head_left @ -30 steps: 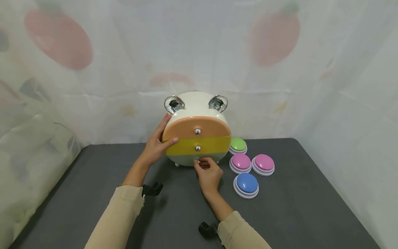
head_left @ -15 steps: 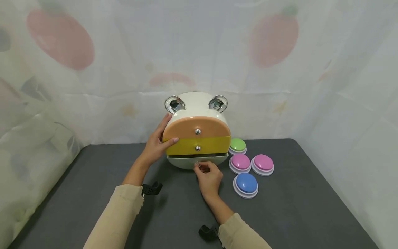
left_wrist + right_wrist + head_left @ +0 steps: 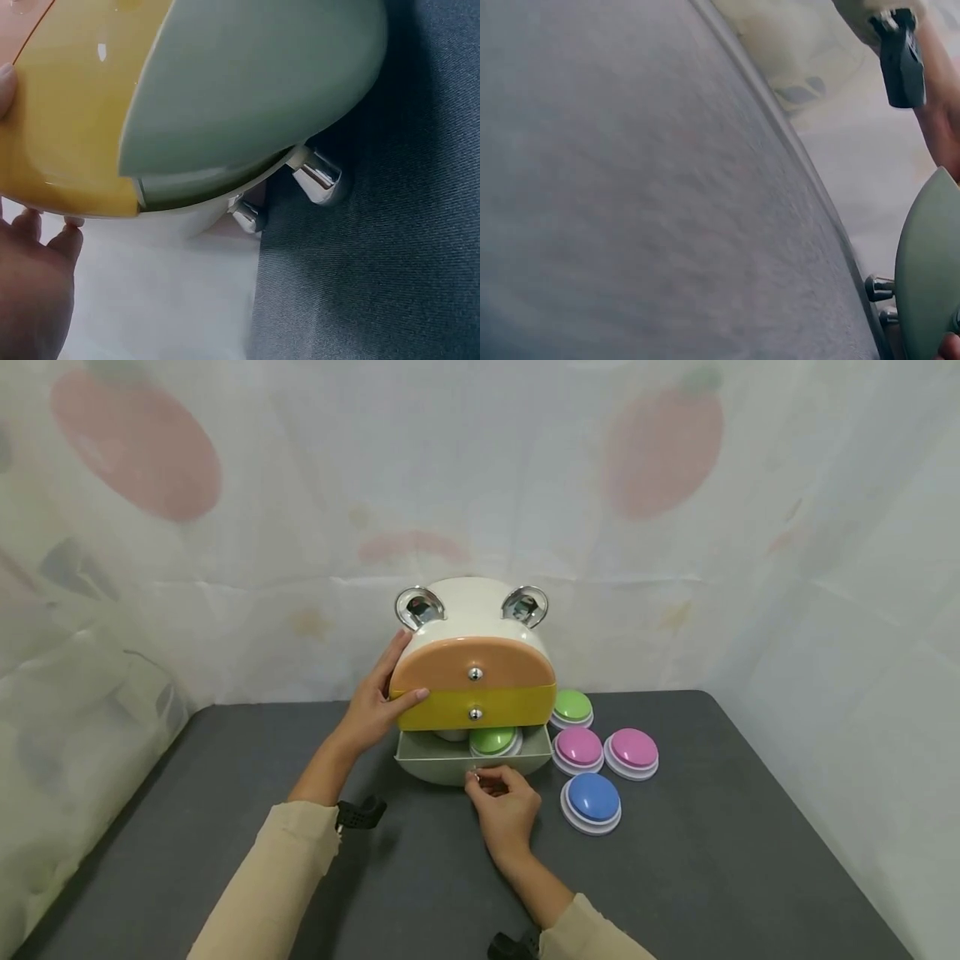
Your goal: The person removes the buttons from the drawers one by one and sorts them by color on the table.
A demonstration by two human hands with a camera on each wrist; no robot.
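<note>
You face one dark grey felt-covered table (image 3: pixel 712 877) that fills the lower half of the head view, backed by one pale curtain printed with faded red fruit shapes (image 3: pixel 660 443) across the top. At the centre of the frame stands one rounded white plastic drawer chest with two chrome ear-like loops on top (image 3: pixel 472 610), and it has three drawers stacked: one orange drawer front (image 3: pixel 472 664) uppermost, one yellow drawer front (image 3: pixel 480 708) below it, and one pale grey-green bottom drawer (image 3: pixel 472 767) pulled out toward you. Inside that open drawer you can see one green dome push-button (image 3: pixel 493 740), with a second pale shape to its left too hidden to name. Your left hand (image 3: pixel 375 710) rests against the chest's left side, fingers straight on the white shell and the thumb laid along the seam between orange and yellow. Your right hand (image 3: pixel 506 802), just below centre, pinches the small chrome knob (image 3: pixel 474 771) of the bottom drawer between curled fingertips. To the right of the chest lie four more dome buttons on the table: one green button (image 3: pixel 573 707) nearest the chest, two pink buttons (image 3: pixel 579 748) (image 3: pixel 633 750) side by side, and one blue button (image 3: pixel 592 800) closest to you.
</note>
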